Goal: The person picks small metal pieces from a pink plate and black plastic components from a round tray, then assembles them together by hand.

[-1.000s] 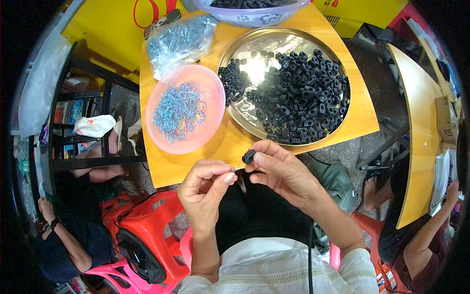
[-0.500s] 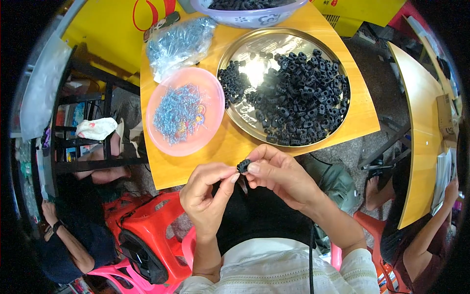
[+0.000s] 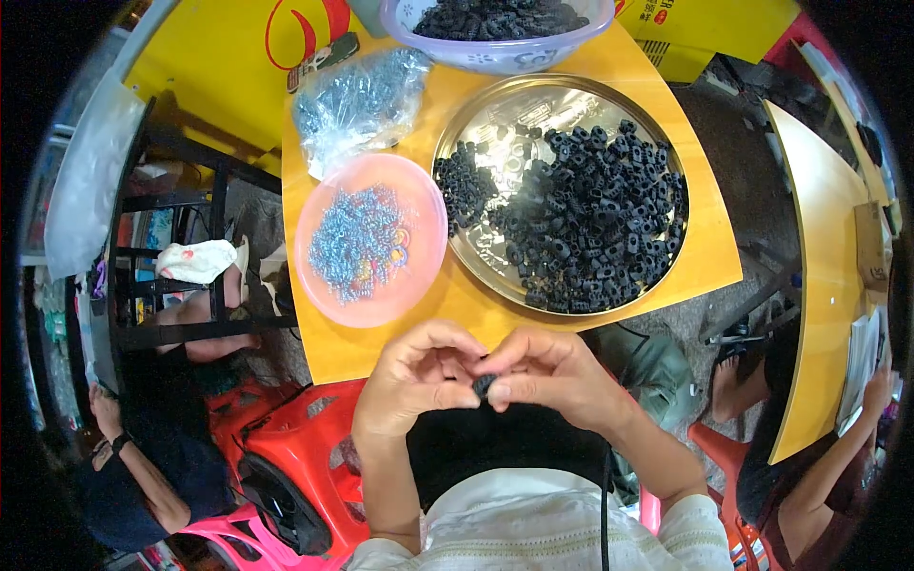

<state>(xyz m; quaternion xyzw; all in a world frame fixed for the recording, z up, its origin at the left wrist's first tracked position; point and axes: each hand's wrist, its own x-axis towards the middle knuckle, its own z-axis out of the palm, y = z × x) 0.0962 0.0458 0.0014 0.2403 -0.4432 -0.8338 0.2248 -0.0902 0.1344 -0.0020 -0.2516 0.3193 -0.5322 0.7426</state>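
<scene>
Just beyond my lap, my left hand (image 3: 411,385) and my right hand (image 3: 564,383) meet around one small black plastic cord lock (image 3: 485,385). Thumbs and fingertips of both hands pinch it from either side and cover much of it. Past my fingers, a round metal tray (image 3: 476,264) carries a big heap of similar black pieces (image 3: 595,219). To its left is a pink plastic bowl (image 3: 422,262) with many thin metal springs (image 3: 352,238) and a few coloured rings.
Behind the bowl lies a clear plastic bag (image 3: 362,100) of springs. A lilac basin (image 3: 505,59) of black pieces stands at the table's (image 3: 381,352) far edge. Red stools (image 3: 305,428) are at my left. Other people sit at both sides, a second table (image 3: 809,285) at right.
Both hands have come closer to my body with the cord lock, and my fingers are curled more tightly around it. The whole view has shifted slightly, so the table appears lower.
</scene>
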